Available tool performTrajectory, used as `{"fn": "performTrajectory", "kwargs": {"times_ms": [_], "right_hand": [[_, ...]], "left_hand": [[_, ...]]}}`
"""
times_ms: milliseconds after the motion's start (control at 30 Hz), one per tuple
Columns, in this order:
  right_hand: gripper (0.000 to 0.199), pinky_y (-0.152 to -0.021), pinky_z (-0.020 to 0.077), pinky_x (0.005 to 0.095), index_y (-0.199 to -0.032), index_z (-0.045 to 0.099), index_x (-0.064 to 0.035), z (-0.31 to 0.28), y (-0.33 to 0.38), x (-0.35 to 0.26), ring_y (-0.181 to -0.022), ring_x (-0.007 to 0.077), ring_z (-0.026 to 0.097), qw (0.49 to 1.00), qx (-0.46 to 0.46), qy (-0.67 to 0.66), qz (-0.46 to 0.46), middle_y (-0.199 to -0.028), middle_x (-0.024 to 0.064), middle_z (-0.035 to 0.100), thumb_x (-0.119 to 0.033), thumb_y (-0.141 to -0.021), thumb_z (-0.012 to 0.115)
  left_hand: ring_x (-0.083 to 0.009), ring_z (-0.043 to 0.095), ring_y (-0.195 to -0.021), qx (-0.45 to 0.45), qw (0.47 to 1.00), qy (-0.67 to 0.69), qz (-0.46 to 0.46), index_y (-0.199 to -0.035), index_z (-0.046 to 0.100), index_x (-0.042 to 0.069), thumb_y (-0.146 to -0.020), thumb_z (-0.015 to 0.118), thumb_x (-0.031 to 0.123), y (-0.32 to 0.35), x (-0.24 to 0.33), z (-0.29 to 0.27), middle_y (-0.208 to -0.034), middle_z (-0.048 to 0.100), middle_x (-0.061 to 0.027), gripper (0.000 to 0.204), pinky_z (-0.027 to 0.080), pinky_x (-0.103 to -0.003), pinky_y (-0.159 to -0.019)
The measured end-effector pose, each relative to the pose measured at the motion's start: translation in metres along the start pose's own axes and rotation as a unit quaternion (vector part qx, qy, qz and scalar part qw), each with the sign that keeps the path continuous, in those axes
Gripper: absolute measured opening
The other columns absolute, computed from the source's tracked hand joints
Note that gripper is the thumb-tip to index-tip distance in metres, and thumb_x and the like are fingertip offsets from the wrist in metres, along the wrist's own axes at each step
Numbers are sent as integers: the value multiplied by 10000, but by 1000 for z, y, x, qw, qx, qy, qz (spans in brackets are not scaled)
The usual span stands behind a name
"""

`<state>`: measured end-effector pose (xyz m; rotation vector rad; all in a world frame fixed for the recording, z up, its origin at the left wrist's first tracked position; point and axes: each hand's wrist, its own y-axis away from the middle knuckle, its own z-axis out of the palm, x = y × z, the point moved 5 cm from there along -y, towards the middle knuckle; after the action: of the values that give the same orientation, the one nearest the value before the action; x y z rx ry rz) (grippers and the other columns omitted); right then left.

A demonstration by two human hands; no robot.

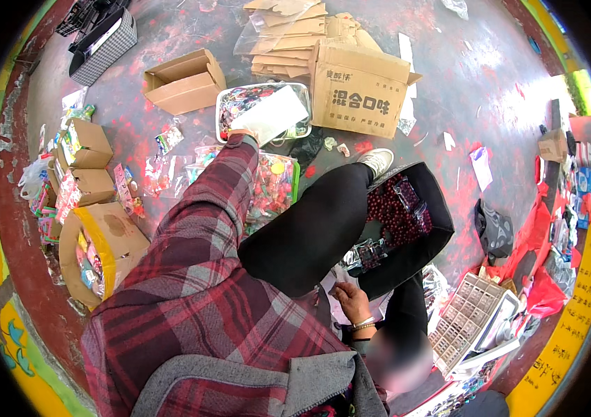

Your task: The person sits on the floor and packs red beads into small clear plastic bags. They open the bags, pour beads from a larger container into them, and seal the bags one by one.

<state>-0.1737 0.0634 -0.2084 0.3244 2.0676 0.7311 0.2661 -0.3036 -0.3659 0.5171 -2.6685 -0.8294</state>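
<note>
My left arm, in a plaid sleeve, stretches forward to a white plastic basket (306, 90) filled with small mixed packets. Only a sliver of my left hand (242, 133) shows at the cuff, against a blank white sheet (276, 115) lying over the basket; its fingers are hidden. Low beside my legs, my right hand (354, 303) has bent, closed fingers and a bracelet at the wrist. What it holds, if anything, I cannot make out. Just beyond it stands a black bin (441, 219) with dark red beads (396, 215) and clear-wrapped packs (365, 256).
A clear tub (271, 182) of colourful small items stands left of my knee. Ahead are an open carton (185, 82), a printed carton (358, 90) and flattened cardboard (285, 35). More boxes (111, 247) line the left; a beige crate (469, 323) lies at right.
</note>
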Motion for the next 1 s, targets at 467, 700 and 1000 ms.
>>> {"fn": "performTrajectory", "kwargs": {"times_ms": [467,700,1000], "right_hand": [[256,-736,497,372,-957,669,-100,0,2,2,-838,317,635,1000,-2,31,5,-880,148,660,-291,-804,593],[263,-760,495,360,-967,669,-88,-1,2,-2,-868,307,636,999,1,36,13,-905,149,661,-282,-802,602],[259,-756,494,323,-985,656,-46,-2,5,1,-850,249,638,999,7,27,24,-900,125,666,-235,-820,591]], "left_hand": [[-314,563,-1061,54,992,51,-106,-1118,605,50,-801,524,566,12,2,-33,-1143,596,-146,611,428,-390,-901],[-284,635,-924,91,991,-98,3,-992,656,31,-821,487,211,-12,-4,-15,-997,650,-160,301,502,-373,-786],[-338,615,-926,347,882,307,-88,-973,633,9,-737,530,136,28,0,-49,-926,636,-218,286,469,-399,-817]]}}
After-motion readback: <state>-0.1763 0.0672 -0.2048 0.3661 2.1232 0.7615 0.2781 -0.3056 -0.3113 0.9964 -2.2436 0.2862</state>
